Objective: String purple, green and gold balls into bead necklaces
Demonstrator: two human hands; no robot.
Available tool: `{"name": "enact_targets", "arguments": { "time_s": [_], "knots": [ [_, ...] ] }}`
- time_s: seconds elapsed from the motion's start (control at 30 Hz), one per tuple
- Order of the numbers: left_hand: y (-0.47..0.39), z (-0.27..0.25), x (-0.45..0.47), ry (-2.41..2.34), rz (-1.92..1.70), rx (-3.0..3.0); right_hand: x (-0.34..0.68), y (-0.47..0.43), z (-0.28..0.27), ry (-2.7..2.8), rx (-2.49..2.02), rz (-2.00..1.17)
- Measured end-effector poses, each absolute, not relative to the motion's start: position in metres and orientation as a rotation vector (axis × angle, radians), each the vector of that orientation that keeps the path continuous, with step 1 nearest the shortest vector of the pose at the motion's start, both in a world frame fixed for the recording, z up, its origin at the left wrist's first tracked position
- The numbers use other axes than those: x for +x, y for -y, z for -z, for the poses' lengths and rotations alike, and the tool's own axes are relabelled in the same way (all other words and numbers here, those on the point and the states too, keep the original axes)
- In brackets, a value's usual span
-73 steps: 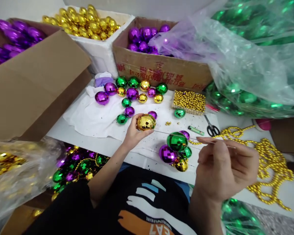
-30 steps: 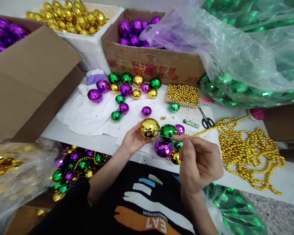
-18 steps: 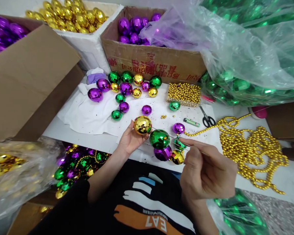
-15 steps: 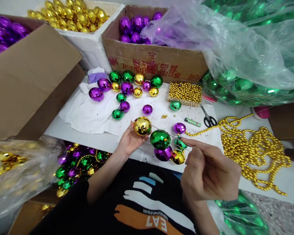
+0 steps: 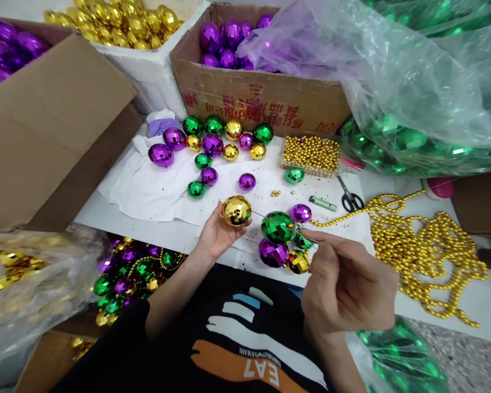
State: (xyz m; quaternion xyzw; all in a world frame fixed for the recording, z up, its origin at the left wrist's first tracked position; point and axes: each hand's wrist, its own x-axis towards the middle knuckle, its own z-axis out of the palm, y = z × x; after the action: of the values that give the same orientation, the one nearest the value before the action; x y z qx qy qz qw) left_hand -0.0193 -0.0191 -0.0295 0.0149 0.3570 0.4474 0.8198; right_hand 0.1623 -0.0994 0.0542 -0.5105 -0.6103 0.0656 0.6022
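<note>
My left hand [image 5: 220, 233] is closed round a gold faceted ball [image 5: 236, 211] from below and the side. A thin thread runs from that ball to a large green faceted ball [image 5: 277, 227], just left of my right fingertips. My right hand [image 5: 347, 284] pinches a thin needle [image 5: 317, 240], which points left toward the green ball. Under and beside the green ball sit a large purple ball [image 5: 274, 252], a small gold ball [image 5: 298, 261], a partly hidden small green ball [image 5: 303, 240] and a small purple ball [image 5: 300, 213].
Several coloured balls [image 5: 212, 145] lie on the white cloth [image 5: 147, 188]. Beyond my right hand are a box of gold beads [image 5: 311, 155], a green lighter [image 5: 323, 203], scissors [image 5: 352, 201] and a gold bead chain [image 5: 425, 256]. Cartons [image 5: 262, 101] line the back.
The large green ball has shifted right and slightly up, along the thread toward my right fingertips. More thread shows between it and the gold ball. Both hands stay nearly in place.
</note>
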Motion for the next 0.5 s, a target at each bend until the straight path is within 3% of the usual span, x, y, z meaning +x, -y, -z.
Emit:
{"name": "enact_targets", "arguments": {
  "time_s": [0.5],
  "knots": [
    [0.015,0.038,-0.016,-0.836,-0.992,0.123,0.156,0.091,-0.063,1.286,-1.215,-0.124]
  ]
}}
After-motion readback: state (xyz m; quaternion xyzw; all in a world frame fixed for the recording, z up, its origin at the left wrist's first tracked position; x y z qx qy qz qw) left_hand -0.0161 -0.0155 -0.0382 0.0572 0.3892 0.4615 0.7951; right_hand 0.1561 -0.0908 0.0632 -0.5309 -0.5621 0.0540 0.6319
